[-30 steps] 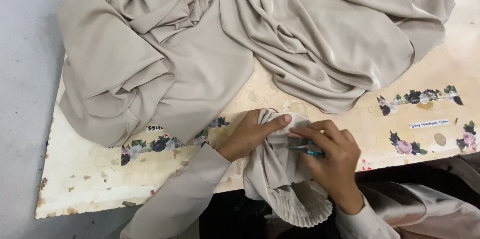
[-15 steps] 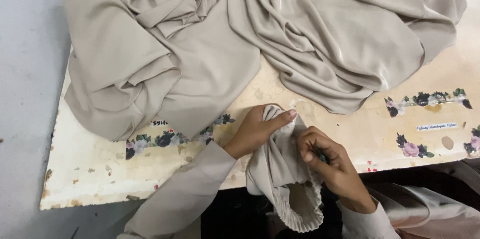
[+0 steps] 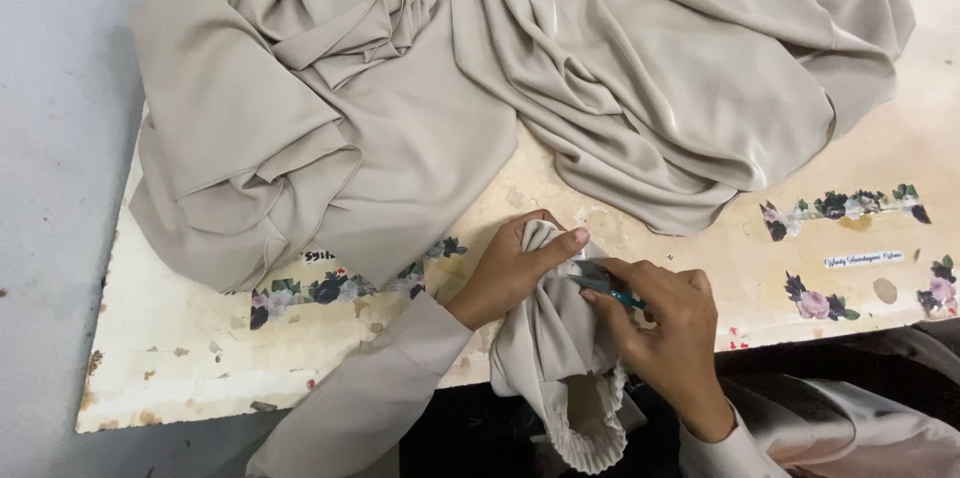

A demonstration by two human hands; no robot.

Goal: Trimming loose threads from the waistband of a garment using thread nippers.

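My left hand (image 3: 512, 266) pinches the top of a bunched piece of beige cloth (image 3: 556, 358) at the table's front edge; its gathered, elastic end hangs below the edge. My right hand (image 3: 662, 330) holds a small teal-handled cutting tool (image 3: 603, 285), with the metal tip against the cloth just under my left thumb. Both sleeves are beige.
A large heap of the same beige fabric (image 3: 480, 78) covers the back of the worn cream table (image 3: 200, 338). Flower stickers (image 3: 840, 206) and a small label dot the tabletop at right and under the heap. A grey floor lies to the left; more satin cloth sits at lower right.
My right hand has brought the small tool up to the cloth near my left thumb, and its tip now shows. The view has shifted slightly.
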